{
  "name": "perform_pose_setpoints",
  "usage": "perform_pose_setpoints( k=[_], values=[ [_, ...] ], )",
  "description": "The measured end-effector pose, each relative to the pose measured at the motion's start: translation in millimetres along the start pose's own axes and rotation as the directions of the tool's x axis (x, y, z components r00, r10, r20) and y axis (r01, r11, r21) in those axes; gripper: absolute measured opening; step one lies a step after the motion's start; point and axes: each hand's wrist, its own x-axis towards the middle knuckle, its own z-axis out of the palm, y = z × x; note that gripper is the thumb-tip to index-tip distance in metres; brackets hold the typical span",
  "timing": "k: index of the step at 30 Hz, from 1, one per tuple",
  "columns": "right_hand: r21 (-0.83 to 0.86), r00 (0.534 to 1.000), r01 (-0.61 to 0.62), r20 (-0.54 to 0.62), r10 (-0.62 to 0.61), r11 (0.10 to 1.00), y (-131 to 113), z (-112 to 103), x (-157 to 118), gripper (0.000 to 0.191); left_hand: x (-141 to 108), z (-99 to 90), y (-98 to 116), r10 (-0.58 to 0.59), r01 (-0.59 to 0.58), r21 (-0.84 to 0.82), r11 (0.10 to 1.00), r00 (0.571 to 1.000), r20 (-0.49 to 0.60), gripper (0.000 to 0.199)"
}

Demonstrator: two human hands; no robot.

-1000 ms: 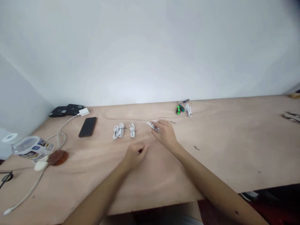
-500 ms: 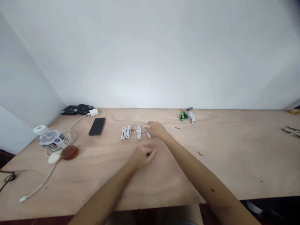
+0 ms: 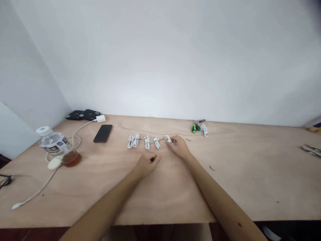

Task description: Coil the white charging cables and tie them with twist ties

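Four white cable bundles, each bound with a dark twist tie, lie in a row on the table: two touching bundles (image 3: pixel 132 141) at the left, a middle bundle (image 3: pixel 146 142) and a fourth bundle (image 3: pixel 155 142). At the row's right end my right hand (image 3: pixel 180 146) has its fingers closed around another white cable bundle (image 3: pixel 168 138), partly hidden by the fingers. My left hand (image 3: pixel 147 164) rests on the table in front of the row, its fingers curled in and nothing visible in them.
A smartphone (image 3: pixel 102 133), black boxes (image 3: pixel 90 114), a tilted-looking bottle (image 3: pixel 56 144) and a white charging cable (image 3: pixel 37 192) are at left. Screwdrivers (image 3: pixel 194 128) and another white cable (image 3: pixel 204 130) lie at the back. Loose twist ties (image 3: pixel 212 168) are at right; pliers (image 3: pixel 311 150) lie farther right.
My right hand has moved right and back toward me, away from the fourth bundle, which now lies uncovered. Another white bundle shows in its fingers. My left hand stays curled.
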Motion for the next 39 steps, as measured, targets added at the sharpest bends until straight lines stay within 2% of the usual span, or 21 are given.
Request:
perform_pose_setpoints(
  k=[2, 4, 5, 7, 10, 14, 17, 20, 23, 25, 27, 33, 39],
  values=[
    [0.195, 0.992, 0.099, -0.091, -0.083, 0.976, -2.4, 7.9, -7.8, 0.029, 2.6, 0.9, 0.4, -0.070, 0.066, -0.066, 0.996, 0.996, -0.052, 0.046],
    [0.391, 0.960, 0.251, -0.219, -0.175, 0.885, -9.0, 12.5, -14.7, 0.023, 6.4, 3.2, 0.5, -0.149, 0.133, -0.161, 0.978, 0.984, -0.095, 0.030],
    [0.422, 0.943, 0.308, -0.255, -0.214, 0.852, -13.6, 13.7, -17.5, 0.020, 8.4, 4.6, 0.2, -0.183, 0.160, -0.220, 0.962, 0.979, -0.091, 0.026],
    [0.434, 0.920, 0.362, -0.310, -0.240, 0.825, -24.0, 14.6, -22.2, 0.016, 11.9, 7.3, -1.5, -0.246, 0.205, -0.329, 0.922, 0.965, -0.090, 0.037],
    [0.429, 0.905, 0.398, -0.328, -0.271, 0.811, -36.5, 16.5, -27.5, 0.012, 14.9, 9.5, -5.8, -0.298, 0.229, -0.441, 0.868, 0.950, -0.093, 0.048],
    [0.440, 0.890, 0.435, -0.340, -0.303, 0.786, -41.9, 21.8, -30.8, 0.015, 17.2, 8.9, -10.0, -0.305, 0.228, -0.513, 0.828, 0.950, -0.069, 0.047],
    [0.451, 0.874, 0.472, -0.354, -0.333, 0.758, -42.8, 24.1, -30.2, 0.018, 19.1, 7.9, -9.7, -0.262, 0.201, -0.551, 0.810, 0.964, -0.034, 0.045],
    [0.527, 0.885, 0.463, -0.324, -0.335, 0.712, -42.0, 22.6, -30.3, 0.029, 20.2, 6.3, -10.3, -0.211, 0.152, -0.525, 0.838, 0.976, -0.053, 0.039],
    [0.684, 0.938, 0.342, -0.207, -0.278, 0.644, -35.6, 18.5, -33.8, 0.048, 21.1, 3.6, -13.1, -0.212, 0.131, -0.473, 0.871, 0.970, -0.122, 0.034],
    [0.761, 0.966, 0.239, -0.124, -0.227, 0.603, -28.8, 15.5, -37.4, 0.052, 21.5, 2.0, -14.2, -0.215, 0.124, -0.490, 0.863, 0.967, -0.134, 0.033],
    [0.788, 0.977, 0.188, -0.091, -0.191, 0.586, -22.8, 13.1, -40.6, 0.048, 21.7, 1.4, -13.5, -0.213, 0.120, -0.546, 0.829, 0.971, -0.111, 0.033],
    [0.767, 0.965, 0.255, -0.167, -0.200, 0.589, -24.6, 14.5, -42.4, 0.028, 20.0, 6.3, -9.4, -0.222, 0.156, -0.653, 0.741, 0.975, -0.019, 0.031],
    [0.656, 0.949, 0.315, -0.237, -0.209, 0.686, -31.8, 16.1, -44.7, 0.025, 19.0, 8.3, -10.1, -0.235, 0.189, -0.666, 0.721, 0.972, 0.021, 0.035]
  ],
)
